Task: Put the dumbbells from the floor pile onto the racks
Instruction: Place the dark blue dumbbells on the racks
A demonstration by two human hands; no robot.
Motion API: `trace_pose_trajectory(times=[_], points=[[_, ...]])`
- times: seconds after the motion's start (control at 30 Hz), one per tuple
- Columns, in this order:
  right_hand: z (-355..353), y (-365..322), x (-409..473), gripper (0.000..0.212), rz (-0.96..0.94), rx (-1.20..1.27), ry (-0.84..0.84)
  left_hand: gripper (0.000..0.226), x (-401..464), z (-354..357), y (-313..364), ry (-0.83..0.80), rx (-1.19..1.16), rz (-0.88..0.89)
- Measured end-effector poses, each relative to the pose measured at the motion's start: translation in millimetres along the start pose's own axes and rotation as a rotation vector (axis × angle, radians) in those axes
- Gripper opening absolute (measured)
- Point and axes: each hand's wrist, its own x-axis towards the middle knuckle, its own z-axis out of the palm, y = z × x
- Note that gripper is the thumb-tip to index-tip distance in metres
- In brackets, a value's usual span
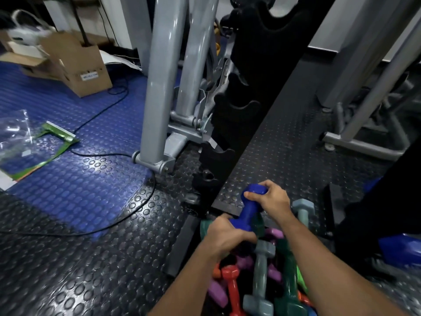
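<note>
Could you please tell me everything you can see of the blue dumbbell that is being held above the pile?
The blue dumbbell is small, with a smooth, glossy coating that looks like vinyl, a short thick handle and faceted heads. It is tilted, its far head raised toward the black rack. The right hand grips the far head from above, and the left hand wraps the near end, hiding that head. It is held just above the floor pile of coloured dumbbells; whether it touches any of them cannot be told.

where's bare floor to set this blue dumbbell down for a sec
Bare dark floor lies left of the dumbbell pile, between the black cable and the pile. More lies beyond the rack, toward the grey machine base. The pile itself is crowded. Both hands grip the blue dumbbell.
</note>
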Motion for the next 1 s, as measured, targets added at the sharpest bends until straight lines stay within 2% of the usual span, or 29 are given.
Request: trace_pose_trajectory(times=[0.13,0.23,0.43,0.57,0.63,0.77,0.83,1.0], points=[[-1,-16,-37,0.054,-0.018,-0.141,-0.056,0.050,-28,-15,-6,-0.251,-0.012,-0.041],[6,-29,-57,0.057,-0.047,-0.227,-0.112,0.049,-45,-17,-26,-0.293,-0.116,-0.062],[21,-36,-70,0.065,-0.096,-0.224,-0.224,0.053,-69,-8,-67,-0.132,-0.407,-0.055],[39,-46,-72,0.056,-0.168,-0.020,-0.301,0.056,-77,-2,-79,-0.030,-0.620,0.010],[51,-47,-75,0.054,-0.166,0.071,-0.288,0.061,-78,-4,-80,0.004,-0.693,0.029],[62,-49,-78,0.062,-0.143,0.182,-0.268,0.070,-74,0,-83,0.059,-0.718,0.049],[65,-48,-80,0.063,-0.151,0.128,-0.266,0.074,-73,1,-84,0.091,-0.720,0.064],[57,-55,-87,0.042,-0.055,0.193,-0.397,0.074,-70,-12,-83,0.130,-0.800,0.102]])
